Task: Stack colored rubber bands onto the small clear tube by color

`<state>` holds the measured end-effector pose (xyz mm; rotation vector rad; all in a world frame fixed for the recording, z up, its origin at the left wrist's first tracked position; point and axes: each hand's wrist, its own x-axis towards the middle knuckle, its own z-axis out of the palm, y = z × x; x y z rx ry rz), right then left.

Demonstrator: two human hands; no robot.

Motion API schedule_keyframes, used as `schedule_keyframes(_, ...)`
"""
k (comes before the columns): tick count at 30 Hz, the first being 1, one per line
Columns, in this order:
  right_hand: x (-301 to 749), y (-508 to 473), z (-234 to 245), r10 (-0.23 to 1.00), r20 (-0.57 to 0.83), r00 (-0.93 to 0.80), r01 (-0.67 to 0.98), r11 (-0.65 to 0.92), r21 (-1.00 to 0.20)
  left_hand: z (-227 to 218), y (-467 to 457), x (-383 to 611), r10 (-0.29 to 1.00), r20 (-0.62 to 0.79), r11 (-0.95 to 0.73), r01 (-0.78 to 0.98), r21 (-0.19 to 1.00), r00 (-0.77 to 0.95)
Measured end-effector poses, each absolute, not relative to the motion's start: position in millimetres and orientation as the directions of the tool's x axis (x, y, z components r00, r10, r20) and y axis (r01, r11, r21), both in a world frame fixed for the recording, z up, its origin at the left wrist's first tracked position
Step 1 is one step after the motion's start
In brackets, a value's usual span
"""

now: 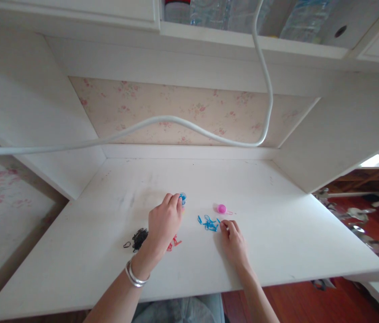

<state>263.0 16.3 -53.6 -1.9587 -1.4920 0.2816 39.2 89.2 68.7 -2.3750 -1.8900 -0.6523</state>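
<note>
My left hand (164, 222), with a silver bangle (134, 276) on the wrist, is closed with its fingertips on a small blue round thing (183, 198) on the white desk (276, 233). My right hand (233, 242) rests on the desk, its fingertips pinched at the edge of a small heap of blue rubber bands (208, 222). A few red bands (175, 242) lie partly under my left hand, and a heap of black bands (137, 238) lies to its left. A pink round thing (222, 208) sits just beyond the blue heap.
A white cable (182, 123) hangs across the alcove in front of a floral back panel (189, 112). White side walls close in the desk on both sides. A shelf above holds plastic bottles (216, 13). Red wooden floor (354, 211) and clutter show at the right.
</note>
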Motion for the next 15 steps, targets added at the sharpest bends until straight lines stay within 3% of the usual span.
schedule_keyframes(7, 258.2, 18.6, -42.7, 0.902, 0.237, 0.360, 0.696, -0.090, -0.712, 66.4, 62.8, 23.3, 0.931, 0.312, -0.312, 0.855, 0.414, 0.188)
schedule_keyframes(11, 231.5, 31.5, -4.0, 0.897, 0.337, 0.287, 0.681, 0.056, -0.730, 26.9, 24.5, 19.6, 0.930, 0.200, -0.366, 0.718, 0.592, 0.309)
schedule_keyframes(15, 198.3, 57.6, 44.2, 0.919, 0.380, 0.108, 0.726, 0.188, -0.661, -17.8, -9.5, 20.3, 0.912, 0.110, -0.363, 0.650, 0.667, 0.395)
